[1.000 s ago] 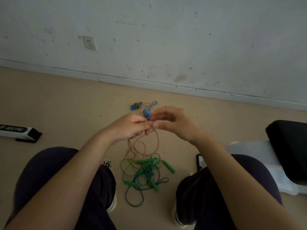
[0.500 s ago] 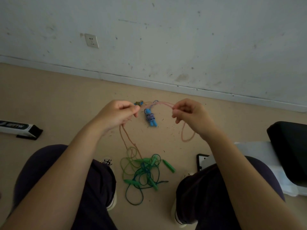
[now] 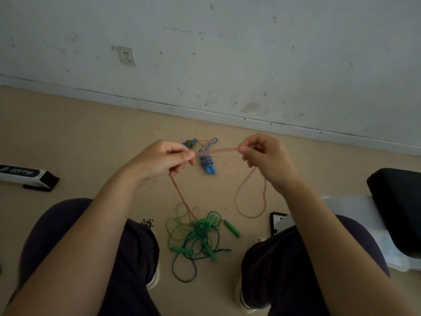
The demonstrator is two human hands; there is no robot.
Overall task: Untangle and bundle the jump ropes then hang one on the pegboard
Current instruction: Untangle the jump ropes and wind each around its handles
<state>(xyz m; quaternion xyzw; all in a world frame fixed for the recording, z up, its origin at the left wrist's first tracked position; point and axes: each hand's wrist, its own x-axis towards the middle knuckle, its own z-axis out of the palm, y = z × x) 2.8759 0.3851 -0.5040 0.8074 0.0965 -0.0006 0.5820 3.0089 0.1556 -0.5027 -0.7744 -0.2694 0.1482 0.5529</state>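
Pinching a thin, pale pink plastic jump rope (image 3: 216, 151) between them, the person's left hand (image 3: 164, 160) and right hand (image 3: 266, 158) each close thumb and fingertips on it and hold a short span taut above the beige floor (image 3: 91, 137). The cord looks light, limp and rather slick, so it would likely slide unless gripped firmly near the snag. One end droops in a loop below the right hand; the other runs down into the tangle of green cords and green handles (image 3: 196, 236) between the feet. A blue-handled rope wound in blue-and-white cord (image 3: 207, 161) lies bundled beyond.
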